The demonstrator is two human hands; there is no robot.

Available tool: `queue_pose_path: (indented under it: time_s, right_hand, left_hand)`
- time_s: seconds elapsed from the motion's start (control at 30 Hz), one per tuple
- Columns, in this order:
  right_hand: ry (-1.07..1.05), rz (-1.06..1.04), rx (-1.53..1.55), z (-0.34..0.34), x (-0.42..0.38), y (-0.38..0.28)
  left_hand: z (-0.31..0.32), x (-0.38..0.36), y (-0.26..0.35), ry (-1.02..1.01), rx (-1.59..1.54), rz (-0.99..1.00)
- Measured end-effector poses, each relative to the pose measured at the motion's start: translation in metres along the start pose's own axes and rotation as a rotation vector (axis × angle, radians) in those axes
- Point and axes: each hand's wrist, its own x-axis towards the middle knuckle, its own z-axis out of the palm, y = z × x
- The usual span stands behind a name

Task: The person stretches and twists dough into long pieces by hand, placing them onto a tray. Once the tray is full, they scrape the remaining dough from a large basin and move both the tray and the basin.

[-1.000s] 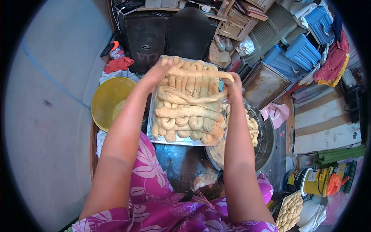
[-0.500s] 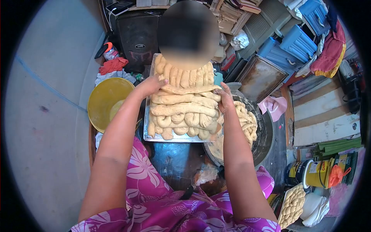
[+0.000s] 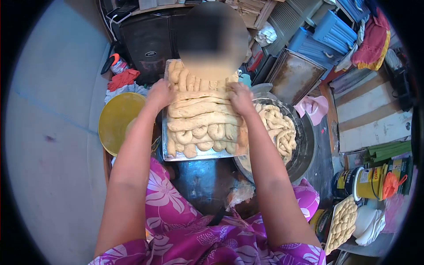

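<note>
Left hand (image 3: 160, 93) and right hand (image 3: 240, 98), half-curled, at opposite ends of a dough strip (image 3: 203, 95), upper centre; grip unclear; metal tray (image 3: 210, 155) beneath.

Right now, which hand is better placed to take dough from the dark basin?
Probably the right hand: it is at the side of the tray nearer the dark basin, while the left hand is at the opposite side.

Beyond the fingers (image 3: 240, 91) is a black speaker (image 3: 149, 42). Farther right are a wooden shelf (image 3: 267, 12) and a grey slatted panel (image 3: 289, 23). Left of them spreads a big grey surface (image 3: 57, 150), maybe wall or floor.
</note>
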Motion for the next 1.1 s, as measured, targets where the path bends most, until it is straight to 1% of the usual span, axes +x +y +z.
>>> queue_pose_path:
  time_s: [0.03,0.07,0.1,0.13,0.17,0.2,0.23,0.27,0.3,0.37,0.4,0.43,0.47,0.5,0.53,0.57,0.6,0.63,0.67,0.73,0.8,0.83,0.9,0.93,1.0,1.03,1.07,1.1]
  right_hand:
    - [-0.025,-0.065,-0.019,0.004,-0.001,-0.011]
    - [-0.048,-0.128,-0.039,0.008,-0.002,-0.022]
    - [-0.038,-0.109,-0.041,0.008,-0.003,-0.031]
    - [-0.159,-0.088,-0.093,0.007,-0.005,-0.037]
    - [-0.280,-0.062,-0.144,0.005,-0.006,-0.040]
    - [-0.268,-0.036,-0.150,0.003,-0.005,-0.041]
    - [-0.327,-0.007,-0.132,0.001,-0.003,-0.040]
    - [-0.387,0.021,-0.111,0.001,-0.003,-0.039]
    - [-0.376,0.047,-0.114,0.006,-0.007,-0.037]
    - [-0.037,-0.072,-0.085,0.017,-0.023,-0.030]
    - [-0.019,-0.047,-0.094,0.012,-0.030,-0.027]
    - [0.102,-0.078,-0.023,0.004,-0.036,-0.026]
    - [0.218,-0.111,0.046,-0.005,-0.046,-0.025]
    - [0.325,-0.069,0.134,-0.014,-0.057,-0.021]
    - [0.332,-0.056,0.129,-0.016,-0.069,-0.006]
    - [0.407,0.059,0.226,-0.012,-0.083,0.017]
    - [0.478,0.172,0.324,-0.007,-0.096,0.044]
    - [0.505,0.287,0.338,0.007,-0.112,0.081]
    - [0.530,0.404,0.352,0.024,-0.130,0.121]
    - [0.467,0.721,0.349,0.039,-0.166,0.185]
    - [0.179,0.894,0.133,0.044,-0.185,0.228]
    - [0.173,0.898,0.139,0.048,-0.188,0.247]
    - [-0.057,0.941,0.021,0.062,-0.185,0.279]
    - [-0.064,0.942,0.034,0.068,-0.177,0.288]
    - [-0.145,0.864,-0.178,0.081,-0.157,0.303]
    - [-0.182,0.832,-0.159,0.083,-0.147,0.309]
    - [-0.186,0.835,-0.143,0.099,-0.150,0.324]
    - [-0.190,0.747,-0.313,0.117,-0.157,0.339]
  left_hand:
    - [-0.001,-0.005,0.012,-0.006,0.005,0.012]
    - [0.000,-0.012,0.025,-0.026,-0.167,0.133]
    - [0.000,-0.018,0.035,-0.053,-0.341,0.254]
    - [-0.002,-0.022,0.041,-0.071,-0.340,0.272]
    - [-0.004,-0.023,0.044,-0.234,-0.246,0.299]
    - [-0.009,-0.021,0.047,-0.392,-0.147,0.328]
    - [-0.017,-0.014,0.052,-0.553,-0.265,0.217]
    - [-0.016,-0.011,0.051,-0.569,-0.261,0.239]
    - [-0.014,-0.013,0.049,-0.578,-0.212,0.238]
    - [-0.008,-0.020,0.065,-0.601,-0.153,0.267]
    - [-0.007,-0.028,0.078,-0.467,0.023,0.250]
    - [-0.005,-0.035,0.089,-0.326,0.191,0.231]
    - [0.001,-0.042,0.101,-0.339,0.192,0.254]
    - [0.007,-0.050,0.114,-0.252,0.198,0.365]
    - [0.012,-0.058,0.127,-0.160,0.202,0.470]
    - [0.018,-0.067,0.140,-0.166,0.202,0.477]
    - [0.024,-0.077,0.154,-0.210,0.235,0.598]
    - [0.031,-0.087,0.166,-0.259,0.269,0.717]
    - [0.036,-0.097,0.177,-0.269,0.269,0.716]
    - [0.045,-0.109,0.193,-0.359,0.213,0.840]
    - [0.049,-0.113,0.200,-0.398,0.196,0.850]
    - [0.050,-0.114,0.204,-0.439,0.177,0.866]
    - [0.049,-0.111,0.205,-0.446,0.185,0.856]
    - [0.048,-0.108,0.205,-0.446,0.188,0.851]
    - [0.045,-0.101,0.202,-0.466,0.177,0.828]
    - [0.044,-0.098,0.198,-0.458,0.186,0.812]
    - [0.043,-0.094,0.194,-0.448,0.193,0.800]
    - [0.044,-0.091,0.190,-0.471,0.164,0.771]
